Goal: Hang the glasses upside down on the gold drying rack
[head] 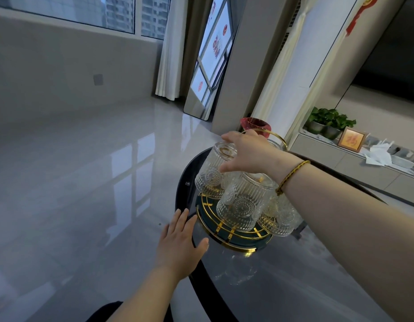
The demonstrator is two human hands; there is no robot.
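Right hand [245,152] grips far-left inverted glass [213,170] on gold drying rack [234,235]; left hand [180,242] open, apparently resting on table [294,287]; 2 nearer glasses hang.

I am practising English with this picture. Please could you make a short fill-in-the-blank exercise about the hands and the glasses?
1. The right hand grips a glass that is turned upside ____.
2. The left hand lies ____ on the table, holding nothing.
3. The rack under the glasses has a round base with ____-coloured bars.
4. The right wrist wears a thin ____.

Missing words: down; flat; gold; bracelet
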